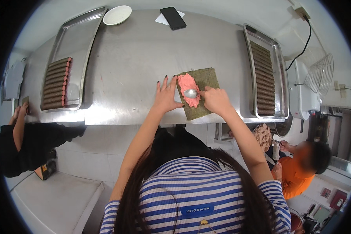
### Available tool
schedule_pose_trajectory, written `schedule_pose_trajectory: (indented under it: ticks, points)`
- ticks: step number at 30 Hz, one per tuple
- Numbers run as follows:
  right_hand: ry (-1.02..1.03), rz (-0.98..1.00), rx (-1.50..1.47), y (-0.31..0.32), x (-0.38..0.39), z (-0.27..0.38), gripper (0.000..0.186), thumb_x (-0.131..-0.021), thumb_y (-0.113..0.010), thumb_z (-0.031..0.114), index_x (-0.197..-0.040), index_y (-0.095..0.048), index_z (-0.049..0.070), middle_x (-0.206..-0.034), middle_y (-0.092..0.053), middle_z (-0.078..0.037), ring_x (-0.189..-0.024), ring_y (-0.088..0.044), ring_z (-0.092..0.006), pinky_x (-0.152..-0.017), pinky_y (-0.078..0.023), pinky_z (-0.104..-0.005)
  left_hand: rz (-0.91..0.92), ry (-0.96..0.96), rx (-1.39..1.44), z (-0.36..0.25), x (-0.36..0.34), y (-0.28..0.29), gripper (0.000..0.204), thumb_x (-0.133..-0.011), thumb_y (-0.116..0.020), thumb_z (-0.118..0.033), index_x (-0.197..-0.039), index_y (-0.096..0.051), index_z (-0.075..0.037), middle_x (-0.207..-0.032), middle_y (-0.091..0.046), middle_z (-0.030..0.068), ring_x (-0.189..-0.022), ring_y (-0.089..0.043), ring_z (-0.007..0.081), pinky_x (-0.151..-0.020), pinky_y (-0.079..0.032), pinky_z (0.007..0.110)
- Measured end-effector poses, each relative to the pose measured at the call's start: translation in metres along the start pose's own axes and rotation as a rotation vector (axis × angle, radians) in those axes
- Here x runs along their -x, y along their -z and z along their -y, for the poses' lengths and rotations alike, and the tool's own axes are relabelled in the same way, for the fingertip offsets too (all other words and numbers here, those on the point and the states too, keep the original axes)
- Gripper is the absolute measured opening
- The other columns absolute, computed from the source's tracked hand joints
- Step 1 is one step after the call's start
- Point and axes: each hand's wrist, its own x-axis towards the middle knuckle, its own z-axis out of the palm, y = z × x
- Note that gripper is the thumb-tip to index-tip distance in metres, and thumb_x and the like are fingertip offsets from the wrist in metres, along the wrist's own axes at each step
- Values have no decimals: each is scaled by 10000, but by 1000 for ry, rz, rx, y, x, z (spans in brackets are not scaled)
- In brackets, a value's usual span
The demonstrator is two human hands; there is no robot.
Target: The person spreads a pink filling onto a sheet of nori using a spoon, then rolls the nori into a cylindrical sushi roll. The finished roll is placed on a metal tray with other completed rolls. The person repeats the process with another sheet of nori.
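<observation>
A dark green seaweed sheet (208, 79) lies on the steel table with pink paste (187, 81) spread along its left part. My right hand (216, 101) is closed around the handle of a metal spoon (190, 93), whose bowl rests on the paste. To the left, my left hand (166, 96) lies with its fingers spread, fingertips and thumb at the sheet's left edge. It holds nothing.
At the left, a metal tray (75, 43) holds several seaweed rolls (55, 84) with pink ends. Another tray (280, 74) of rolls (263, 78) stands at the right. Farther back are a white plate (117, 15) and a black phone (173, 18). Co-workers (296, 175) flank the table.
</observation>
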Motion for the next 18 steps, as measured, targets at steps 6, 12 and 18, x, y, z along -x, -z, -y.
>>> schedule_pose_trajectory:
  ticks: [6, 12, 18]
  points:
    - [-59, 10, -138, -10, 19, 9, 210, -742, -557, 90, -900, -691, 57, -888, -634, -169, -773, -663, -344, -677, -522, -455, 33, 18, 25, -1, 0, 4, 1195, -580, -834, -393, -1479, -119, -61, -1369, -479, 178, -1431, -161, 327, -1149, -101, 535]
    - [-81, 58, -124, -15, 30, 15, 245, -756, -531, 78, -942, -690, 68, -909, -630, -174, -793, -661, -350, -689, -519, -463, 18, -8, 34, 1, 0, 2, 1203, -585, -828, -365, -1487, -87, -76, -1411, -425, 200, -1427, -162, 357, -1141, -97, 560]
    - [-85, 54, -122, -24, 43, 20, 292, -760, -522, 68, -1012, -670, 57, -912, -623, -168, -776, -665, -344, -665, -526, -456, 16, -13, 31, 2, -1, 1, 1197, -577, -826, -384, -1480, -107, -68, -1415, -418, 204, -1425, -166, 363, -1140, -96, 566]
